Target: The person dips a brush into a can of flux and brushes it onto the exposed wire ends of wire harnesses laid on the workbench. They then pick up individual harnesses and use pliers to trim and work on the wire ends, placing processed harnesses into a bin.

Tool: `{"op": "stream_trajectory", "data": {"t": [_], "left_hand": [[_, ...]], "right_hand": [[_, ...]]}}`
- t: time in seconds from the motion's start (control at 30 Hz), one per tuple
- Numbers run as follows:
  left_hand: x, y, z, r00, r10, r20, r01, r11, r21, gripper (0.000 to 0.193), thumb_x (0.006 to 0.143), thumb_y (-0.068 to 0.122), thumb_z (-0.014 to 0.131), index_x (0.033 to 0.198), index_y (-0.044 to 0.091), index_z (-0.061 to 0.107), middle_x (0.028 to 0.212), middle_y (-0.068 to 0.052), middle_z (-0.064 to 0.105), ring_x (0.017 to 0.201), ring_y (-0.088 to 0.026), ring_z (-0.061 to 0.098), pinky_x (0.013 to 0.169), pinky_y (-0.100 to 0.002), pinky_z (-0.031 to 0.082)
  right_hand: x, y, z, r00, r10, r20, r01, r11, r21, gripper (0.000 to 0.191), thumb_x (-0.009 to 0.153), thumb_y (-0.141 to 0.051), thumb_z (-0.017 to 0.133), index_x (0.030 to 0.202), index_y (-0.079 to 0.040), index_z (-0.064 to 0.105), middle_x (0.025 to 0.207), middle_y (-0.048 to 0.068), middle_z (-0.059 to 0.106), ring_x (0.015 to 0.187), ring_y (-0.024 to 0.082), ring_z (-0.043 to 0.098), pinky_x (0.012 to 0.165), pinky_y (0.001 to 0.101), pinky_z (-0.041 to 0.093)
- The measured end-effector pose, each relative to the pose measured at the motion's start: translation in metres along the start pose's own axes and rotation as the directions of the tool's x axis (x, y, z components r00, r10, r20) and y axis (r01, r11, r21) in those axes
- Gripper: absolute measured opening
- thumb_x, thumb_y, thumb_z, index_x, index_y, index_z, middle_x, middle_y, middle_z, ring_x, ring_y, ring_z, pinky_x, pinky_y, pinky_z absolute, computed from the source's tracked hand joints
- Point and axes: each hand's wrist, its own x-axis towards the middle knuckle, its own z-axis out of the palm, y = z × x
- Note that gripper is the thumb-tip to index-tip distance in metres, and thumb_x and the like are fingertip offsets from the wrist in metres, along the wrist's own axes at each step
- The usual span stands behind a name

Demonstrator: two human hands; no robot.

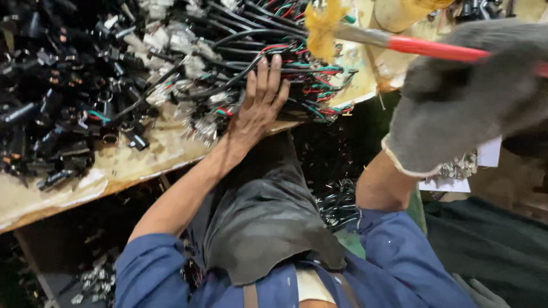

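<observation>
Plugs (63, 97), black and heaped, cover the left of a worn, stained wooden bench (131, 165). Beside them the bare left hand (260, 105) lies spread, fingers flat on a bundle of coloured wires (308, 80). Farther right, the grey-gloved right hand (462, 97) is wrapped around a red-handled tool (434, 48). Below the bench, dim floor holds scattered metal bits (94, 279).
</observation>
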Motion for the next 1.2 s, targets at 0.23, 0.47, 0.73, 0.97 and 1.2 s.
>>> {"op": "stream_trajectory", "data": {"t": [0.23, 0.47, 0.73, 0.97, 1.2], "left_hand": [[0.002, 0.001, 0.014, 0.998, -0.033, -0.044, 0.025, 0.983, -0.181, 0.048, 0.106, 0.022, 0.043, 0.151, 0.006, 0.046, 0.164, -0.024, 0.033, 0.148, -0.043, 0.039, 0.12, -0.058, 0.026], [-0.005, -0.009, -0.003, 0.999, 0.007, -0.052, -0.004, 0.998, 0.064, 0.049, 0.111, 0.026, 0.04, 0.153, 0.004, 0.048, 0.165, -0.029, 0.034, 0.149, -0.044, 0.038, 0.124, -0.053, 0.025], [0.005, -0.012, -0.01, 0.997, 0.014, -0.08, -0.012, 1.0, 0.019, 0.047, 0.11, 0.024, 0.041, 0.151, 0.003, 0.048, 0.163, -0.03, 0.035, 0.148, -0.045, 0.04, 0.122, -0.051, 0.03], [0.006, -0.01, -0.012, 0.997, 0.029, -0.077, -0.026, 0.999, 0.048, 0.047, 0.11, 0.023, 0.045, 0.151, 0.001, 0.049, 0.16, -0.032, 0.037, 0.147, -0.046, 0.04, 0.122, -0.052, 0.03], [0.015, -0.005, -0.015, 1.0, 0.001, -0.031, 0.0, 1.0, 0.023, 0.04, 0.11, 0.024, 0.045, 0.146, 0.008, 0.049, 0.159, -0.031, 0.041, 0.145, -0.043, 0.043, 0.118, -0.05, 0.031]], "right_hand": [[-0.005, -0.015, 0.031, 0.937, -0.029, 0.348, 0.1, 0.977, -0.189, 0.019, 0.109, -0.015, 0.069, 0.102, 0.001, 0.06, 0.076, 0.012, 0.062, 0.058, 0.016, 0.06, 0.054, 0.0284, 0.045], [-0.001, 0.037, 0.003, 0.973, -0.02, 0.23, 0.09, 0.951, -0.296, 0.028, 0.115, -0.016, 0.07, 0.097, 0.001, 0.057, 0.075, 0.01, 0.063, 0.056, 0.014, 0.06, 0.053, 0.0274, 0.044], [-0.053, 0.097, -0.012, 0.899, 0.2, 0.389, 0.083, 0.795, -0.6, 0.024, 0.112, -0.014, 0.074, 0.095, -0.004, 0.061, 0.074, -0.001, 0.061, 0.065, 0.007, 0.057, 0.059, 0.0257, 0.044], [-0.077, 0.102, 0.008, 0.966, 0.223, 0.128, -0.179, 0.942, -0.283, 0.015, 0.11, -0.014, 0.069, 0.103, -0.001, 0.064, 0.085, 0.005, 0.064, 0.07, 0.011, 0.056, 0.064, 0.0284, 0.047], [0.008, 0.114, -0.059, 0.94, -0.34, 0.033, 0.266, 0.665, -0.698, 0.028, 0.107, -0.028, 0.07, 0.101, -0.002, 0.062, 0.081, 0.007, 0.068, 0.07, 0.018, 0.064, 0.061, 0.0339, 0.048]]}}
